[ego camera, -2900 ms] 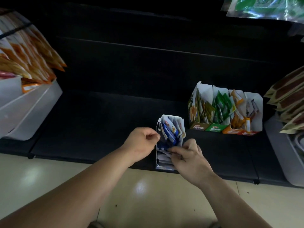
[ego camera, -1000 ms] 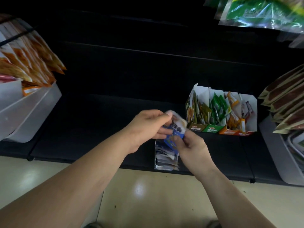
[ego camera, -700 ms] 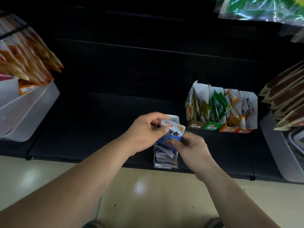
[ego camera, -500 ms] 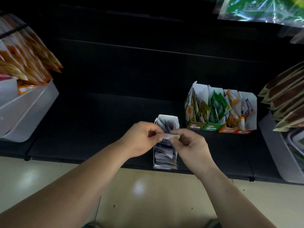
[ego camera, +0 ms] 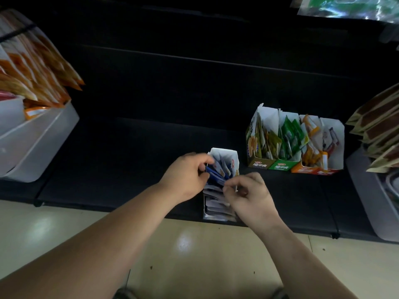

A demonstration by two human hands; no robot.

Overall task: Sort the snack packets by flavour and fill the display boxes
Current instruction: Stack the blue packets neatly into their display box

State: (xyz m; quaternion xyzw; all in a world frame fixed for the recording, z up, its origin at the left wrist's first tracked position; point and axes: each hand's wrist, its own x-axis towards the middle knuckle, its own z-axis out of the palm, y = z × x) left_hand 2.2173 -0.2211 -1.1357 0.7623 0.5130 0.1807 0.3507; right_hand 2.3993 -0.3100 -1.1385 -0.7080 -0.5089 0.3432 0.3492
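A narrow white display box (ego camera: 234,156) stands at the front edge of the dark shelf, filled with blue-and-white snack packets (ego camera: 218,171). My left hand (ego camera: 185,175) presses against the box's left side, fingers curled onto the blue packets near the back. My right hand (ego camera: 248,193) hovers over the box's front half, fingertips pinched on the edge of a packet in the row. To the right, a row of display boxes (ego camera: 267,164) holds olive, green, orange and red-white packets.
A white tub (ego camera: 43,139) of orange packets sits at the left on the black shelf (ego camera: 129,152). Brown-and-cream pouches (ego camera: 380,126) fill a grey bin (ego camera: 364,190) at the right. Green bags (ego camera: 345,5) hang above. Pale floor tiles (ego camera: 194,255) lie below.
A blue packet that both hands held up above the box one second ago has gone down into the row. Both hands have dropped onto the packets in the box.
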